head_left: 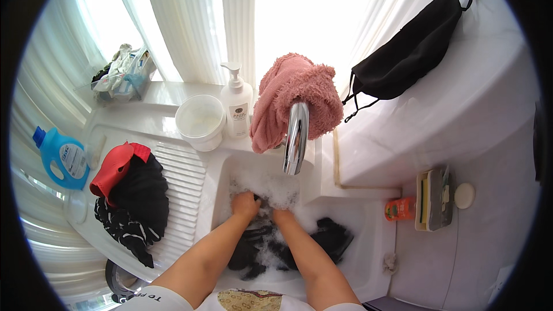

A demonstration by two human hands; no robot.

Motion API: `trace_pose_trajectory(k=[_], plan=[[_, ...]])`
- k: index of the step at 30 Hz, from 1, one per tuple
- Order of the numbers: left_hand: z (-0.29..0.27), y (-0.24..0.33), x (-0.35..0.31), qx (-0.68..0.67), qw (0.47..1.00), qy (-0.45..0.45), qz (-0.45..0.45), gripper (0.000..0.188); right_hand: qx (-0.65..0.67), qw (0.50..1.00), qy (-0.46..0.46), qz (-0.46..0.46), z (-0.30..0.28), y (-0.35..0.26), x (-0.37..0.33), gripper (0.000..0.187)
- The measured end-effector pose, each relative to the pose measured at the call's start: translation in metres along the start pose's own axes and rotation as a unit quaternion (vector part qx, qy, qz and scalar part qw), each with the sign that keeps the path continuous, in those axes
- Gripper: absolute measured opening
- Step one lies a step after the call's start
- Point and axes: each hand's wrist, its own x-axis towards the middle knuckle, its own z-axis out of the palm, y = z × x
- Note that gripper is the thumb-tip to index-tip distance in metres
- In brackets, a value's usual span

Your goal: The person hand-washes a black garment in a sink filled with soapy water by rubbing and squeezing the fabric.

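Both of my forearms reach down into a white sink (368, 256) of sudsy water. My left hand (246, 205) is closed on a bit of dark cloth that shows beside its fingers. Close by on the right, my right hand (281, 215) dips into the foam, and its fingers are hidden. Wet black clothing (331, 239) floats below and around both wrists, partly covered by suds. Above the hands curves a chrome faucet (296, 138), with a fluffy pink towel (305, 86) draped behind its spout.
Left, a ribbed washboard (183, 187) bears black clothes (147, 196) and a red item (118, 170). A blue detergent bottle (63, 158), white tub (200, 121) and pump bottle (235, 103) stand around it. A black mask (409, 46) hangs right, above a wall caddy (433, 198).
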Motion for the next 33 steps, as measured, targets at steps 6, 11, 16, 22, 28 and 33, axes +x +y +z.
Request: trace_pose_trajectory(k=[6,11,16,22,28,33], plan=[[-0.026,-0.007,0.007,-0.673,0.731,0.070,-0.091,0.029,0.242,0.961,0.136,0.019,-0.117,-0.094,0.010,0.029],[-0.038,0.011,-0.034,-0.774,0.619,-0.017,-0.134,0.023,0.285,0.936,0.206,-0.025,-0.140,-0.153,-0.004,0.014],[-0.054,0.003,-0.063,-0.781,0.599,-0.072,-0.163,0.029,0.307,0.921,0.239,0.002,-0.136,-0.172,-0.014,0.021],[-0.044,0.013,-0.083,-0.750,0.637,-0.020,-0.175,0.039,0.292,0.923,0.248,-0.017,-0.142,-0.161,-0.007,0.026],[-0.107,0.008,-0.101,-0.645,0.763,0.034,-0.024,0.033,0.212,0.965,0.056,0.142,-0.218,-0.124,-0.003,0.047],[-0.106,0.024,-0.124,-0.567,0.819,0.056,0.061,0.034,0.095,0.969,-0.228,0.021,-0.252,-0.124,-0.040,0.108]])
